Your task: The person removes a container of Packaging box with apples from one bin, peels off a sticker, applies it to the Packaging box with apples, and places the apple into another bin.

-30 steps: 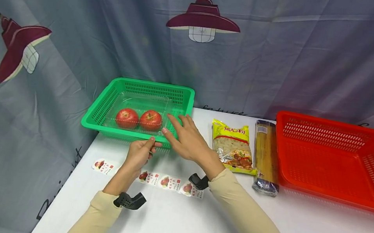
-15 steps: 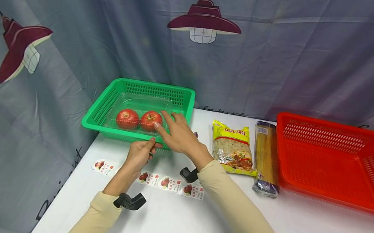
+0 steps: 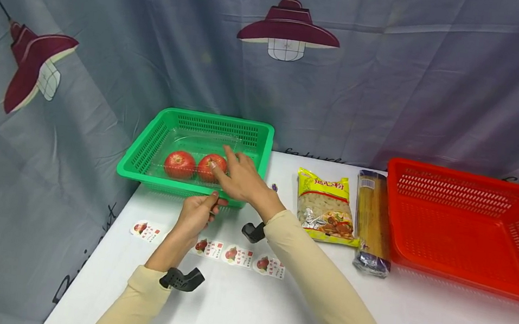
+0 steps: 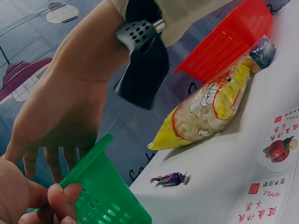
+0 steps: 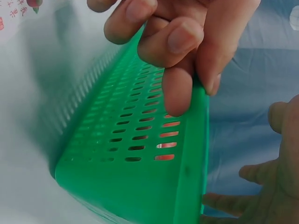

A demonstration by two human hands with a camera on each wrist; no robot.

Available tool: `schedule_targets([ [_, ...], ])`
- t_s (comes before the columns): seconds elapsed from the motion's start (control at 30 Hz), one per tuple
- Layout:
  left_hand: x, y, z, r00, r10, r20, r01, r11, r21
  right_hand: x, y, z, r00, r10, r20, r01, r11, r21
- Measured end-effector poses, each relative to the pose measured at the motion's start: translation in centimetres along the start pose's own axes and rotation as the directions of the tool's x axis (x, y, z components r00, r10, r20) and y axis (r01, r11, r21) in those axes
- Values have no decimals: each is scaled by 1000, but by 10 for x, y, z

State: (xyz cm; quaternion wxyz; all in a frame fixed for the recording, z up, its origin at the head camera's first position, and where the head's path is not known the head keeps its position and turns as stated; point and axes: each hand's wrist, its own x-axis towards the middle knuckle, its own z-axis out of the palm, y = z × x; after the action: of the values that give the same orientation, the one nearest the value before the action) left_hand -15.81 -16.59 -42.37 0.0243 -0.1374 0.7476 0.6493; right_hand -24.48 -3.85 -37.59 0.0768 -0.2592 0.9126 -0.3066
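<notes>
My left hand [image 3: 196, 214] pinches the front rim of the green basket [image 3: 132, 172] between thumb and fingers; the right wrist view shows this hand's fingertips [image 5: 177, 93] against the rim. Inside the basket lies a clear plastic box [image 3: 193, 139] holding two red apples [image 3: 180, 164]. Over the basket's right part, my right hand [image 3: 242, 179] reaches with fingers extended above the right-hand apple [image 3: 211, 168]. Whether it touches the plastic cannot be told. The left wrist view has my right hand [image 4: 65, 112] behind the green rim, its fingers pointing down.
Several apple stickers [image 3: 237, 256] lie in a row in front of the basket, partly hidden by my left forearm. To the right are a yellow pasta bag [image 3: 327, 209], a long spaghetti pack [image 3: 372, 221] and a red basket [image 3: 456, 237]. A small purple-wrapped item [image 4: 170, 179] lies near the green basket.
My right hand has moved left, from the basket's right edge to over the right-hand apple. The left hand stays at the front rim.
</notes>
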Motion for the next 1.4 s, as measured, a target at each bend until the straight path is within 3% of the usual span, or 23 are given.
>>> schedule_targets([
  [0.5,1,-1,3,1000,10,6,-10,1000,-4,19,-1,8,993,116,18,-116,993,-24],
  [0.87,1,0,1,1000,5,14,-5,1000,-4,23,-1,17,982,186,17,-187,980,66],
  [1.4,1,1,-2,1000,-13,21,13,1000,-19,29,-3,16,978,209,23,-210,959,190],
])
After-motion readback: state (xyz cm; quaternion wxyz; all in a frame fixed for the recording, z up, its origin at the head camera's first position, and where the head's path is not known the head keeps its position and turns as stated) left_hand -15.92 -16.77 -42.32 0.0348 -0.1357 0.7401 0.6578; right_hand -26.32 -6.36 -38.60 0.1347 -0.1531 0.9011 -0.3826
